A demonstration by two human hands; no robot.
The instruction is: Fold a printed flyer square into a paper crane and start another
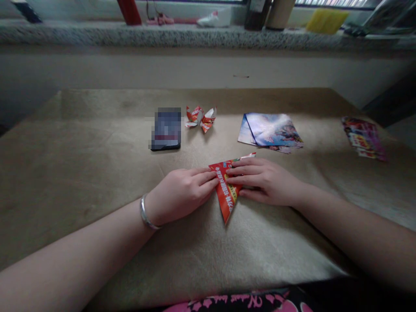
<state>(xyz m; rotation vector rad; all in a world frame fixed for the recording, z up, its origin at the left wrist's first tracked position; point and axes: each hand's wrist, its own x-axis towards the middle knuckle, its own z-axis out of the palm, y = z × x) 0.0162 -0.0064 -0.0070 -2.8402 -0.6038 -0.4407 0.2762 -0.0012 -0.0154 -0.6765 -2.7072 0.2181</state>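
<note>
L hand (182,190) & R hand (264,180): grip flat, not closed, fingertips pressing red folded paper (227,195) onto table (81,173). Phone (166,128), folded figure (200,118) lie beyond, apart.

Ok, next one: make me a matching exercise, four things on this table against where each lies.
1 red folded paper
2 phone
3 small folded paper figure
4 blue picture sheets

a between the phone and the blue picture sheets
b furthest left
c pressed under left hand and right hand
d beyond the right hand

Pairs: 1-c, 2-b, 3-a, 4-d
</note>
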